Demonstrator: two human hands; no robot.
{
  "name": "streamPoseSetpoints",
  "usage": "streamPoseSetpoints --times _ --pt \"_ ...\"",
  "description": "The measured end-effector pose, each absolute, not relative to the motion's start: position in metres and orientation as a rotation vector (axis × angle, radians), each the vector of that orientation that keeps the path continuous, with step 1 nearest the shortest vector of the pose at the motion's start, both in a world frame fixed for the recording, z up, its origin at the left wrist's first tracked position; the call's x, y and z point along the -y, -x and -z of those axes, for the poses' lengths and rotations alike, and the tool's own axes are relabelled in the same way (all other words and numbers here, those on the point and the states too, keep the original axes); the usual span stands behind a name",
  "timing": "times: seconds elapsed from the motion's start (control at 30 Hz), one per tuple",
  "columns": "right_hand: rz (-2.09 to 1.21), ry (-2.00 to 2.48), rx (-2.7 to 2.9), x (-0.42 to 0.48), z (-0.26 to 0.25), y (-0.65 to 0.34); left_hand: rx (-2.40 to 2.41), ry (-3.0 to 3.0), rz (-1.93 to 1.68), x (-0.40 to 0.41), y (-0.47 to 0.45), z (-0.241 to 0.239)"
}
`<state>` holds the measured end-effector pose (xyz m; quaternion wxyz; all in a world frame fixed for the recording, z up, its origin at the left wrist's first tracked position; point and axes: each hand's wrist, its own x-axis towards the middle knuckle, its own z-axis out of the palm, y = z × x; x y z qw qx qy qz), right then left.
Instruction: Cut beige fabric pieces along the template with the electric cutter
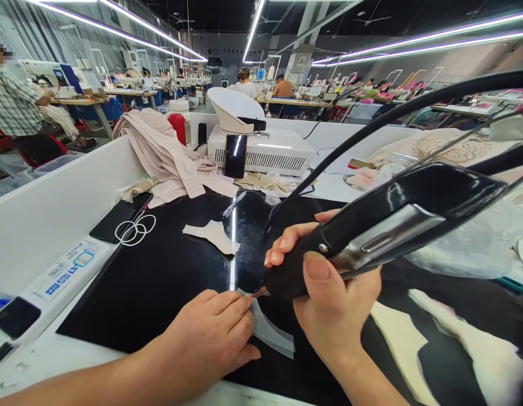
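My right hand (337, 304) is wrapped around a thick black corded hand tool (384, 220), thumb on the near side. A bright metal lever runs along its body, and a thin copper-coloured tip (260, 292) points left. My left hand (211, 332) has its fingers pressed together on the upper end of a sheer grey-white curved fabric piece (273, 331), close to the tip. Whether tip and fabric touch I cannot tell. Beneath lies a glossy black mat (160, 287). A small cream fabric piece (213, 235) rests farther back on it.
Cream cut pieces (399, 344) lie at right. Behind stand a white vented box (261, 149), a phone (236, 155) and stacked beige strips (164, 152). A white cable (134, 230) coils at left. The tool's black cable (350, 141) arches overhead. People sit at machines beyond.
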<state>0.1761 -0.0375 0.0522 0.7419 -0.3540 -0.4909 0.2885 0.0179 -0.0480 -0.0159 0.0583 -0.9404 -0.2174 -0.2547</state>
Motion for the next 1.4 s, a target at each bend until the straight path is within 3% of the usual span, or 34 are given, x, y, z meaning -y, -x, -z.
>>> streamPoseSetpoints --times 1.4 --pt "-0.627 0.723 1.06 0.031 -0.042 -0.17 0.659 2.803 0.772 0.049 -0.018 0.018"
